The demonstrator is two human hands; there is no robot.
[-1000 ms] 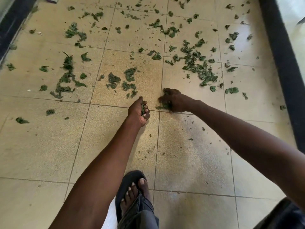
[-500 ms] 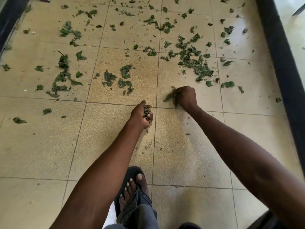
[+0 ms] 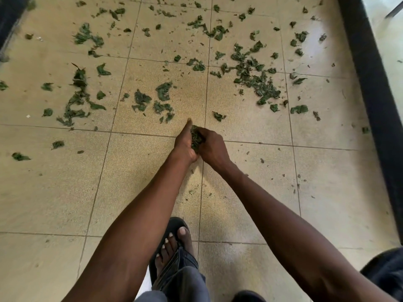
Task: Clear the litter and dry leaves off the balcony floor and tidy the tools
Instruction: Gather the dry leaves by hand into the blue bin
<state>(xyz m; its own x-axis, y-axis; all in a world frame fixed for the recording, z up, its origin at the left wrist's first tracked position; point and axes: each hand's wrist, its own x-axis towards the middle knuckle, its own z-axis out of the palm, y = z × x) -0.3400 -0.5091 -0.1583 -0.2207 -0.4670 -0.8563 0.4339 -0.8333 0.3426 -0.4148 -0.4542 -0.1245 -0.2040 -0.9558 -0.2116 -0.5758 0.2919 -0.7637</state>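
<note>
Between both hands, leaf clump [image 3: 195,139], left fingers [image 3: 188,127] cupped, right fingers [image 3: 202,132] pressed onto it.

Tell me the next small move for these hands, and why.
Probably send the right hand forward to the single leaf just ahead. Both hands meet over a wad of leaves cupped in the left hand, so that handful looks delivered, and this leaf is the nearest piece still lying on the tiled floor.
</note>
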